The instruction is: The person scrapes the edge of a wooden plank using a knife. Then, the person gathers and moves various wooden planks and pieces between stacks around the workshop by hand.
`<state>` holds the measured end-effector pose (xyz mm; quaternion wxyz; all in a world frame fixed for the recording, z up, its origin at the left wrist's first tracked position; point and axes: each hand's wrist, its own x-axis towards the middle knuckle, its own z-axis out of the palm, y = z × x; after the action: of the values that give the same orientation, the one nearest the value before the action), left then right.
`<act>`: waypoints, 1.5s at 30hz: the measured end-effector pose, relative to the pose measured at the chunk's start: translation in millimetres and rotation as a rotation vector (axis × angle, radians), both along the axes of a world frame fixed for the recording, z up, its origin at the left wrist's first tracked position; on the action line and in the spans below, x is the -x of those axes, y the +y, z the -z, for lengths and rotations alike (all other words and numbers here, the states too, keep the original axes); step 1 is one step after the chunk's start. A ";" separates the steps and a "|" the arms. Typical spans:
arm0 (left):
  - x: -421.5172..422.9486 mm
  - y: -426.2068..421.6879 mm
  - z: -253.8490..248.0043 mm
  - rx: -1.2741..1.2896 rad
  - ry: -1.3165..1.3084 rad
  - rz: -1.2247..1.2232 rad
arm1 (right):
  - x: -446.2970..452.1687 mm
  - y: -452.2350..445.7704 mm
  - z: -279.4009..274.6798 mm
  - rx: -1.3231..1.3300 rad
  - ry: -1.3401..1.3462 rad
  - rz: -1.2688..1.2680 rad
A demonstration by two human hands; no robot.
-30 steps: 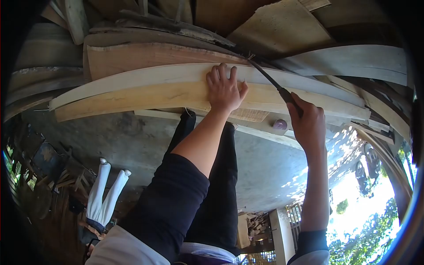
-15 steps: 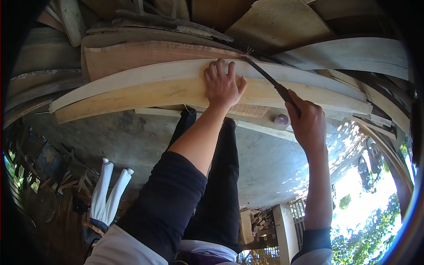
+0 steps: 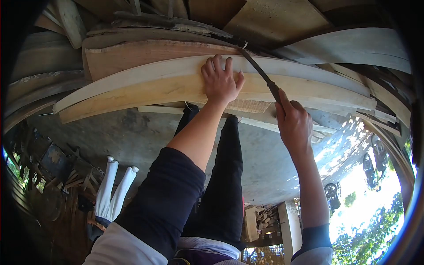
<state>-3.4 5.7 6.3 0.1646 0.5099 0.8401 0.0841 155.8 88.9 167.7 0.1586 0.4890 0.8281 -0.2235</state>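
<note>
Palm down, my left hand (image 3: 221,83) presses on two long pale boards with its fingers apart. The upper board (image 3: 154,68) and the yellowish lower board (image 3: 145,94) lie side by side across the view. In my right hand (image 3: 293,119) is the handle of a long dark-bladed tool (image 3: 258,68). Its blade slants up and left across the boards, and the tip is at the far edge of the upper one. A small pale curl (image 3: 244,45) shows by the tip. The cutting edge cannot be made out.
A reddish-brown board (image 3: 132,59) and more planks lie beyond. Below are my legs (image 3: 223,176) and the concrete floor (image 3: 154,141). A person in white trousers (image 3: 115,187) is at the lower left. At the lower right stand a pale post (image 3: 289,229) and parked motorbikes (image 3: 373,165).
My right hand and the tool have moved left and slightly up in the view. The round purple object near my right hand is out of sight. My left hand stays on the boards.
</note>
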 end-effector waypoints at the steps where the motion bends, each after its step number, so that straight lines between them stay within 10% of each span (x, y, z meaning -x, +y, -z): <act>1: -0.8 -0.5 0.2 0.000 0.001 0.002 | 3.7 5.9 -3.6 0.012 -0.014 -0.005; 21: -2.3 0.3 1.4 0.011 0.014 0.021 | 57.1 142.4 -9.9 0.071 -0.061 -0.433; 35: -7.0 -1.5 8.4 0.129 0.040 0.027 | 67.5 32.9 74.7 0.228 0.056 0.113; 36: 2.6 7.0 16.2 0.112 0.037 -0.009 | 62.6 22.3 96.0 -0.108 0.387 0.009; 45: -0.4 -2.8 2.9 0.031 -0.001 -0.006 | 45.9 61.6 -10.1 -0.001 0.312 0.048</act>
<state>-3.0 2.9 3.4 0.1727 0.5048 0.8428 0.0717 110.0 150.4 177.7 0.0224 0.4680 0.8310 -0.2999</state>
